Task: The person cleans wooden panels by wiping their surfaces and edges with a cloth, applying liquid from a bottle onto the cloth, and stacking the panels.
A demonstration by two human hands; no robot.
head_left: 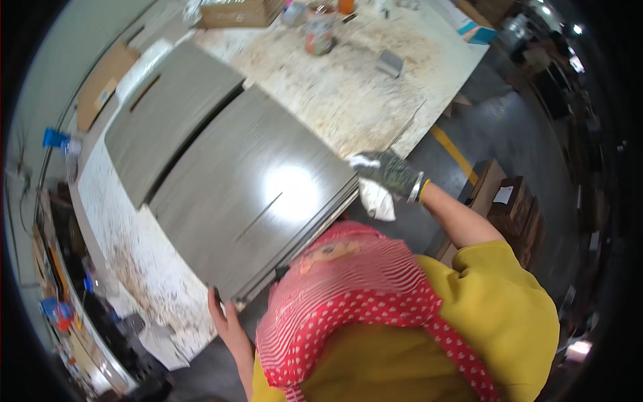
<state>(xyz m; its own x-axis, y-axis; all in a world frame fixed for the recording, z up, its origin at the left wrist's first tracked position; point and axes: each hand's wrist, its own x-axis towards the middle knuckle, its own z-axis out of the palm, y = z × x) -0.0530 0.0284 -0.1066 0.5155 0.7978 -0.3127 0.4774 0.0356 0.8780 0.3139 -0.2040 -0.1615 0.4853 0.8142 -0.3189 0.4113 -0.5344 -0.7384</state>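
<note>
A grey wood-grain panel (234, 181) with a narrow slot lies in front of me, on top of other boards whose edges show along its near side. My bare left hand (229, 325) touches its near left corner, fingers stretched along the edge and thumb apart. At the right corner is my right hand (387, 171), in a dark, stained glove with a band at the wrist. It is closed on a white cloth (376, 199), which hangs below the hand; its fingertips are partly hidden. Beyond a dark gap lies a second grey panel (177, 94), also slotted.
The stained white table (375, 100) bears a small grey block (389, 63), a jar (320, 33) and a cardboard box (241, 12). Bottles and tools line a shelf (87, 348) at left. Brown boxes (512, 211) stand on the floor to the right.
</note>
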